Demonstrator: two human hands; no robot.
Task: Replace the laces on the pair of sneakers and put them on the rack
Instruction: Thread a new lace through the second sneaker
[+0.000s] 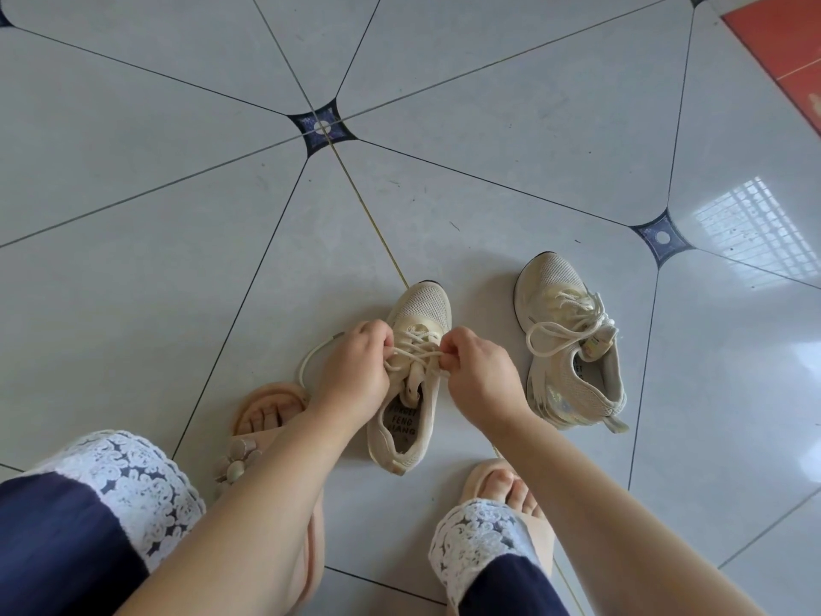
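While taut, lace [420, 355]: left hand [355, 366], right hand [477, 371].

One sneaker [411, 380] stands on the floor [177, 193] between the person's feet; the other sneaker [573, 344] lies to its right.

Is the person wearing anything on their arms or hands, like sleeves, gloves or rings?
No. The left forearm and right forearm are bare, with no sleeves in view. The left hand and right hand have no gloves, and no ring, watch or bracelet shows.
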